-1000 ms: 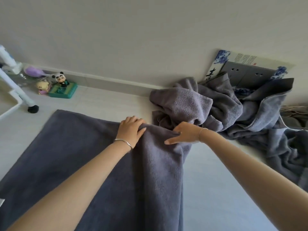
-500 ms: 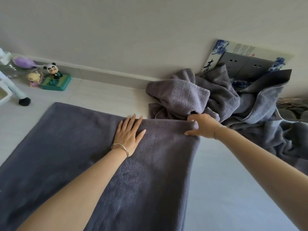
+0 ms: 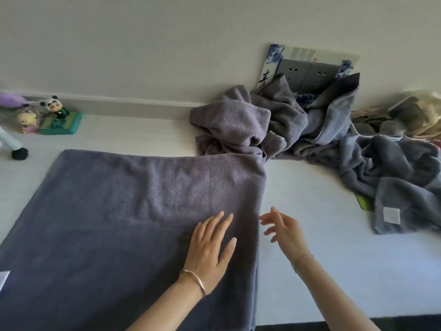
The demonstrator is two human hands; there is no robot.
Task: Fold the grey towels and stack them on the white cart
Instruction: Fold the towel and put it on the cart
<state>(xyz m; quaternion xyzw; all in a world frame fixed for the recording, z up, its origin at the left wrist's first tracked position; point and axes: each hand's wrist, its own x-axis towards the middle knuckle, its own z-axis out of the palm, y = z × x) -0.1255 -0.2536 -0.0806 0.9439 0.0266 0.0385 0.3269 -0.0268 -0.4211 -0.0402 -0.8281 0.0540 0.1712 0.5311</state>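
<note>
A large dark grey terry towel (image 3: 124, 223) lies spread flat on the white bench (image 3: 334, 271). The left hand (image 3: 210, 249) rests on it, fingers straight and slightly spread; the right hand (image 3: 285, 229) hovers just beside its right edge, fingers loosely spread, holding nothing. Beyond the towel, a crumpled heap of grey towels (image 3: 298, 132) awaits folding. Judged early: nothing stacked.
</note>
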